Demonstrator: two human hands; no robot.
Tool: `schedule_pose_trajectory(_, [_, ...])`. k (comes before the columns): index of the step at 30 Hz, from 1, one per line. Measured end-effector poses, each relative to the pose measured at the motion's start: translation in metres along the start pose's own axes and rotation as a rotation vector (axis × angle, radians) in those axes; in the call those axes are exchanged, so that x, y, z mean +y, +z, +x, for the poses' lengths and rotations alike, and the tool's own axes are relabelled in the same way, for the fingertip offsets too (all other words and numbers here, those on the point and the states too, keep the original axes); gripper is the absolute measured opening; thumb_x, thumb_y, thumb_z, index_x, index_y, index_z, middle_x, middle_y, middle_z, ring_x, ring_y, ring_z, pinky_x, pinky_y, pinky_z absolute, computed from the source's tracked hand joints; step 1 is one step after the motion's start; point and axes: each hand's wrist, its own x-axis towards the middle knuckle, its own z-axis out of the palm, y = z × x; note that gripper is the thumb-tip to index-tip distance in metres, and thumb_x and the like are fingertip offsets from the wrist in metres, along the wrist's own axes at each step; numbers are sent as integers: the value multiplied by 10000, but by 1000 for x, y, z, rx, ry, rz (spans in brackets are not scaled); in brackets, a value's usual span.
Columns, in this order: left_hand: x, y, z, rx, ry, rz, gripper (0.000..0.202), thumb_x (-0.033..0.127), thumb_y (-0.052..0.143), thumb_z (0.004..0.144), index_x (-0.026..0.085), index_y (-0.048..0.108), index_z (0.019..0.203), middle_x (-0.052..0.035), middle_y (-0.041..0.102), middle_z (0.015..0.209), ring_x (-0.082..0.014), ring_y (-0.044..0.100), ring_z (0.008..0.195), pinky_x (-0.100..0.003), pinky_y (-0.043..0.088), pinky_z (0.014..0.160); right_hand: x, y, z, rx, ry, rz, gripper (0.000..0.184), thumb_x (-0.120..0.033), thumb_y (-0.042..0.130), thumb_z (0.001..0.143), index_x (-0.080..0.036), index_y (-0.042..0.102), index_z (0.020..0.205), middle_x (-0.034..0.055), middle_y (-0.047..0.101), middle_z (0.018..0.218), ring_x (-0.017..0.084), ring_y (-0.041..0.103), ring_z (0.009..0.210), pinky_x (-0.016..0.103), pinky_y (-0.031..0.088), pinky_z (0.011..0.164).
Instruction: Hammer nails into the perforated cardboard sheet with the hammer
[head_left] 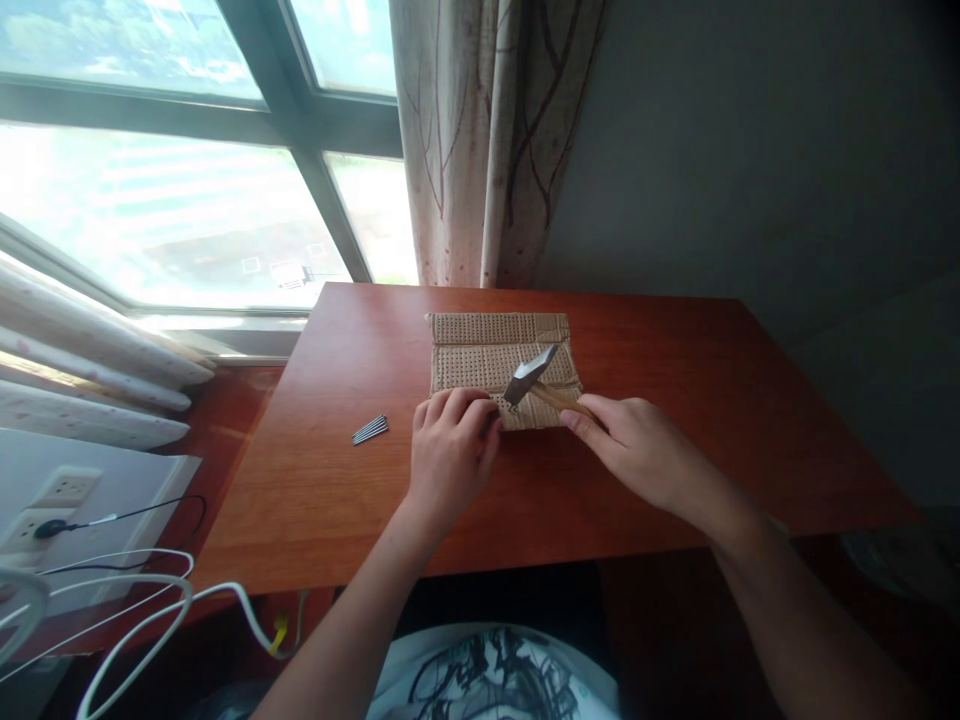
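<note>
In the head view, my right hand (634, 440) is closed round the wooden handle of a hammer (528, 376), whose metal head is over the near part of a piece of cardboard (487, 365). The cardboard lies flat on the table and carries rows of small dark holes or dots. My left hand (454, 435) rests at its near left edge, fingers curled and pressed together close to the hammer head. Whatever these fingers pinch is hidden or too small to make out. Left of that hand lies a small bunch of grey nails (370, 430).
The reddish-brown wooden table (675, 370) stands against a wall, with a window (150, 200) and a patterned curtain (480, 140) behind it. White cables (180, 590) loop beside the table's left near corner, below a wall socket (67, 488) with a black plug.
</note>
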Motion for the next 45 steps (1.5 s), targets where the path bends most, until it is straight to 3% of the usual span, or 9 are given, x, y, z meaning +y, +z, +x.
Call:
schedule_pose_trajectory(15, [-1,-1,1,-14,6,10,97,270,556,965,235,631,1016,-55,690,1104,-257,580,1064,-420,406,920,3,4,-2,44,-28,74,423,-500,437,1011,-215,470,699,-18,540,621,136,485,566,296,289,563])
schedule_pose_trajectory(18, [-1,-1,1,-14,3,11,99,269,551,968,232,634,1007,-52,689,1100,-253,578,1061,-417,405,921,10,2,-2,179,-83,191,377,-467,522,982,-213,509,703,-37,487,581,119,437,522,289,288,529])
schedule_pose_trajectory(21, [0,-1,1,-16,0,10,103,265,548,968,228,637,1005,-53,688,1100,-249,575,1061,-416,405,919,22,4,3,419,-124,369,305,-431,649,914,-216,554,719,-39,472,583,119,430,525,282,291,499])
schedule_pose_trajectory(24, [-1,-1,1,-18,-1,10,103,261,547,967,225,636,1003,-55,687,1097,-248,572,1061,-415,406,918,34,10,15,640,-117,583,389,-451,671,899,-220,487,646,-44,416,548,106,379,484,274,268,451])
schedule_pose_trajectory(28, [-1,-1,1,-24,-3,16,103,265,540,971,227,630,1002,-51,683,1097,-249,571,1060,-414,403,912,43,19,35,766,-176,889,518,-485,625,930,-228,356,570,-68,286,479,79,261,401,271,176,388])
schedule_pose_trajectory(33, [0,-4,2,-47,-5,42,107,268,534,973,225,628,1004,-59,682,1098,-251,571,1058,-413,406,904,47,26,47,807,-249,1102,535,-464,645,923,-221,352,547,-82,251,451,61,221,361,268,128,366])
schedule_pose_trajectory(40, [5,-10,7,-108,34,148,110,244,526,968,217,629,999,-74,684,1129,-262,579,1046,-426,420,887,48,27,47,735,-255,1061,552,-533,634,917,-220,371,546,-68,305,469,69,291,385,275,163,372])
schedule_pose_trajectory(45, [7,-22,8,-111,70,124,151,215,555,949,218,632,1078,-65,680,1195,-269,581,1101,-424,450,907,47,28,51,741,-224,1096,555,-490,642,922,-223,353,531,-70,292,463,67,271,377,279,151,367])
